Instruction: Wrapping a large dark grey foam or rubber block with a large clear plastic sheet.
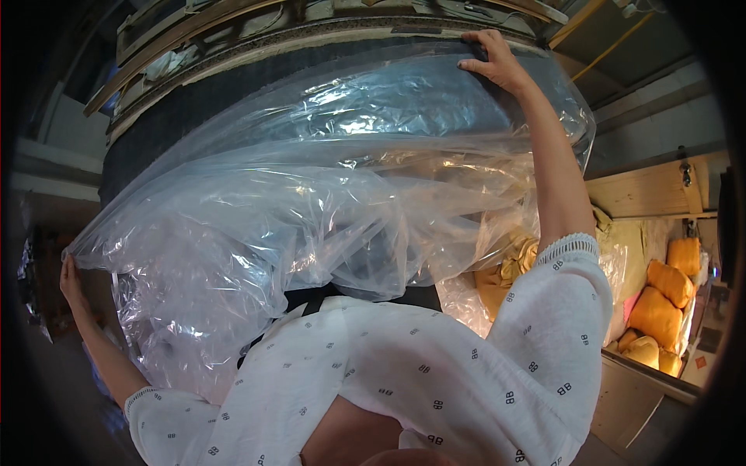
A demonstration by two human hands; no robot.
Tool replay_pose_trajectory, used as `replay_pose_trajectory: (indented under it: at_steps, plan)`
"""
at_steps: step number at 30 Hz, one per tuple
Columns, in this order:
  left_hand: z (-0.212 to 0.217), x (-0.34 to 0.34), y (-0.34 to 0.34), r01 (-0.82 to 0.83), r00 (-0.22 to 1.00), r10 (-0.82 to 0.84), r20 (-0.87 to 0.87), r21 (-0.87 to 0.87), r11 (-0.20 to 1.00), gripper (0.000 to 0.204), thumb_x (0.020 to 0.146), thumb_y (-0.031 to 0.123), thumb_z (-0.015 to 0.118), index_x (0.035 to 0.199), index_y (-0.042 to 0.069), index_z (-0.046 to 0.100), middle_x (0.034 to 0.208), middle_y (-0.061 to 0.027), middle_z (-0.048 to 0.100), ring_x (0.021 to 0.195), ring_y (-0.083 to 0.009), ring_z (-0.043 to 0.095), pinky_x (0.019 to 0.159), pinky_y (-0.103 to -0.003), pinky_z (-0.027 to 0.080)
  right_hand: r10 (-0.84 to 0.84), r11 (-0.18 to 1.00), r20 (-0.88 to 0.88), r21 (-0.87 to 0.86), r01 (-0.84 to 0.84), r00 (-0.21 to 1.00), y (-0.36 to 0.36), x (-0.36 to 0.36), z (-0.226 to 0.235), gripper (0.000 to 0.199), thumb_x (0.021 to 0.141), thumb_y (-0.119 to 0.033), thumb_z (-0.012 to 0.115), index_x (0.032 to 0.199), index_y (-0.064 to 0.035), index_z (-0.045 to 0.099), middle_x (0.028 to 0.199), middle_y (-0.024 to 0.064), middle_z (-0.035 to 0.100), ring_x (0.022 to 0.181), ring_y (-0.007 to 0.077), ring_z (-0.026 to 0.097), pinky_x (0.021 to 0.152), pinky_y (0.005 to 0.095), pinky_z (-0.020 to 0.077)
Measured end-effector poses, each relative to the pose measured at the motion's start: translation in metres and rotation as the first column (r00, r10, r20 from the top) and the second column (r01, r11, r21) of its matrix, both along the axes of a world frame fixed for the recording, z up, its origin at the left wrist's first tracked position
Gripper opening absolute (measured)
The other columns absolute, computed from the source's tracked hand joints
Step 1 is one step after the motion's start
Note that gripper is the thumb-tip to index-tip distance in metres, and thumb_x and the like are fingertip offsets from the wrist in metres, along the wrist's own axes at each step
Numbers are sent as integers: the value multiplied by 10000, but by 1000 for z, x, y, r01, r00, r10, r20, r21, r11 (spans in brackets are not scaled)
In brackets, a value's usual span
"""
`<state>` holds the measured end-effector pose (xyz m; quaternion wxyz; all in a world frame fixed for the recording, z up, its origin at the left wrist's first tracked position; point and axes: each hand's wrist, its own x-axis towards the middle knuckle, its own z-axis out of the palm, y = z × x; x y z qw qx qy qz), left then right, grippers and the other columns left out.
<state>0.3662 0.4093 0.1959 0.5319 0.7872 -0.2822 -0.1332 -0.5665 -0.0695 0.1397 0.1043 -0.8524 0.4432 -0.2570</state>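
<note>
A large sheet of clear plastic film [334, 186] spreads in front of me, wrinkled and shiny, over a dark cloth-like surface [179, 124]. At the far left, my left hand [71, 281] is closed on a corner of the film and pulls it into taut folds. My right arm reaches to the far right side of the surface. There my right hand [497, 64] rests on the film near its far edge, with thumb and fingers apart. The near part of the film hangs down in loose folds against my body.
A long wooden rail [186, 50] runs along the far side of the dark surface. At the right, orange-yellow bundles [660, 303] lie in an opening below a light wooden board [645, 186]. Yellowish cloth [513, 264] lies beneath my right arm. A yellow bar [610, 50] slants at the upper right.
</note>
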Motion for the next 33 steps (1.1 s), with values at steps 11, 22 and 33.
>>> replay_pose_trajectory:
  at_steps: [11,22,33]
  plan:
    - [-25,22,-4,2,999,-3,-39,-22,1000,348,853,214,594,1153,42,559,1107,-10,588,998,-108,536,853,-211,402,-307,930,163,-160,332,938,8,19,-16,703,628,-406,722,1214,-140,439,1169,105,430,1131,288,393,924,417,329]
    - [-12,-13,31,-49,998,48,43,44,998,361,855,224,585,1168,47,553,1122,-11,573,985,-92,526,817,-199,396,-7,969,-118,-248,-23,993,-17,32,13,175,717,-291,653,839,-166,637,968,52,532,968,273,483,827,396,387]
    - [17,-182,-252,-133,883,202,423,-187,973,240,807,269,551,877,43,589,792,-39,603,756,-167,562,696,-305,445,-511,736,288,-340,585,810,-59,-120,66,373,885,-302,457,965,50,547,919,155,585,832,224,547,778,340,422]
